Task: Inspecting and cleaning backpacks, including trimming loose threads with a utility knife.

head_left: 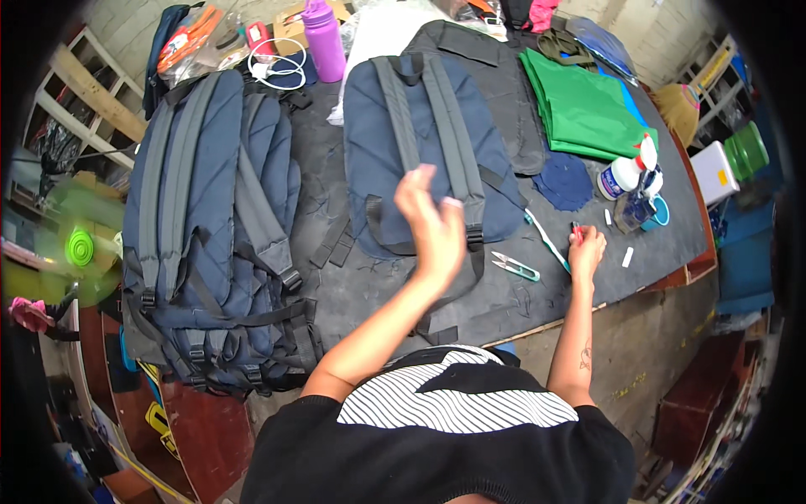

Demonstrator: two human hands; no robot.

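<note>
A navy backpack [495, 168] lies with its grey shoulder straps facing up on the dark table in front of me. My left hand [432, 225] is raised over its lower part, fingers apart and nothing in them. Toward the right, my right hand [588, 250] is closed around a small red thing [576, 228] with a dark end; its kind is mostly hidden by the fingers. Beside that hand lies a white toothbrush [550, 245] with teal bristles. Thread snips [515, 266] with green handles rest between the backpack and the right hand.
Several navy backpacks [185, 185] are piled at the left. Far along the table stand a purple bottle [323, 42] and folded green fabric [579, 105]. At the right are a spray bottle [621, 175], a teal cup [657, 212] and a navy cloth piece [562, 181].
</note>
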